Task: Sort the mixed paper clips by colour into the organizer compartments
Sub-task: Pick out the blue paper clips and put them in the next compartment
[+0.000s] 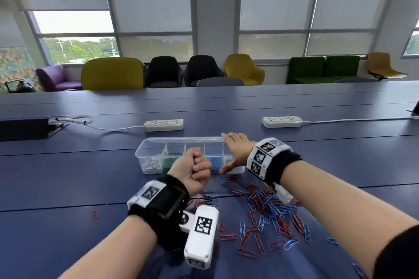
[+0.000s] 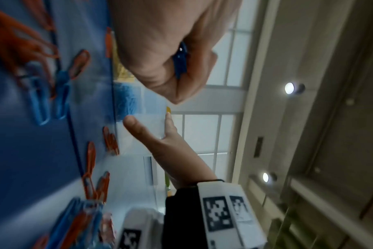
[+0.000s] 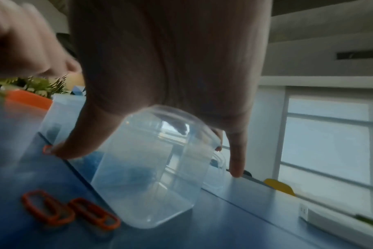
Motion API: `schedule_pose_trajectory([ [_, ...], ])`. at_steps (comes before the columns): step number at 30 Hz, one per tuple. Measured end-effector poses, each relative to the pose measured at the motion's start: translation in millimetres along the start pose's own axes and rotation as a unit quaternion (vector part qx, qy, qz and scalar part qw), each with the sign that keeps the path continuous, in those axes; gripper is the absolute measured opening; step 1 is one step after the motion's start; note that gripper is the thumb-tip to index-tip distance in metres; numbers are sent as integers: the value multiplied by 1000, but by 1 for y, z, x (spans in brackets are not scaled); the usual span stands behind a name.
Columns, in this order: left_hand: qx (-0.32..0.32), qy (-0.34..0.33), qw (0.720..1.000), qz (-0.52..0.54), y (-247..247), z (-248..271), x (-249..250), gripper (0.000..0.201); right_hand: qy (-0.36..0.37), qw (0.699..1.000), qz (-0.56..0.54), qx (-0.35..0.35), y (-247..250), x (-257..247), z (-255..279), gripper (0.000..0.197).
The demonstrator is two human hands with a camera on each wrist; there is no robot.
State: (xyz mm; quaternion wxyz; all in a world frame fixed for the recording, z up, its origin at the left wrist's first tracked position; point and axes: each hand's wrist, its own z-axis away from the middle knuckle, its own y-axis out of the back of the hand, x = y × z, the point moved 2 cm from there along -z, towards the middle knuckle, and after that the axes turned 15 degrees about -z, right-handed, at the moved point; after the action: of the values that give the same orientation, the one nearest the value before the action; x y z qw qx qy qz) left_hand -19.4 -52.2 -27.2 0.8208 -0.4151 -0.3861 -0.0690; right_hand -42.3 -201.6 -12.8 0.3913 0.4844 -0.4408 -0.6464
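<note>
A clear organizer point(image 1: 156, 142) stands mid-table, with white clips point(image 1: 150, 166), green clips point(image 1: 171, 161) and blue clips point(image 1: 215, 163) in separate compartments. My left hand point(image 1: 193, 169) is a fist just in front of its near wall, by the blue compartment. It grips blue paper clips point(image 2: 180, 62) that show between the curled fingers. My right hand point(image 1: 237, 149) lies over the organizer's right end point(image 3: 151, 176), thumb straight down the near side and fingers straight along the far rim. Loose red and blue clips point(image 1: 272, 217) lie in a pile under my right forearm.
Two white power strips point(image 1: 163, 125) point(image 1: 282, 121) lie beyond the organizer, their cables running sideways. A black box point(image 1: 22, 129) sits at the far left. One stray red clip point(image 1: 96, 216) lies left of my left wrist. Two red clips point(image 3: 70, 212) lie by the organizer's near corner.
</note>
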Motion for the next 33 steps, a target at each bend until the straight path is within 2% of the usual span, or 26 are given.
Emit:
schedule_pose_trajectory([
  [4,50,-78,982,-167,-20,-33,29,58,7,999,-23,23,-4,4,-2,111],
  [8,94,-114,946,-288,-32,-68,43,42,22,999,-17,22,-5,6,1,113],
  [10,107,-114,914,-375,-30,-80,39,39,23,999,-16,20,-5,7,2,113],
  [14,111,-130,836,-521,-27,-90,32,36,20,999,-30,19,-5,8,0,114],
  [17,92,-126,754,-638,-25,-92,32,32,15,999,-32,16,-6,8,-1,113],
  [20,90,-138,682,-712,-27,-80,36,19,8,1000,-22,11,-8,8,-3,113],
  [23,111,-207,575,-784,-31,-57,43,20,10,1000,-19,15,-7,7,-2,113],
  [26,138,-284,518,-795,-38,-23,49,14,8,1000,-28,-5,0,8,3,113],
  [28,145,-331,469,-806,-40,-3,48,14,4,998,-64,-15,9,11,10,113],
  [30,101,-337,440,-826,-38,13,42,12,14,996,-86,16,22,14,22,97],
  [31,62,-311,430,-846,-35,17,37,10,25,996,-82,40,29,15,30,81],
  [33,-16,-219,392,-894,-27,18,24,13,54,994,-71,57,37,18,46,50],
])
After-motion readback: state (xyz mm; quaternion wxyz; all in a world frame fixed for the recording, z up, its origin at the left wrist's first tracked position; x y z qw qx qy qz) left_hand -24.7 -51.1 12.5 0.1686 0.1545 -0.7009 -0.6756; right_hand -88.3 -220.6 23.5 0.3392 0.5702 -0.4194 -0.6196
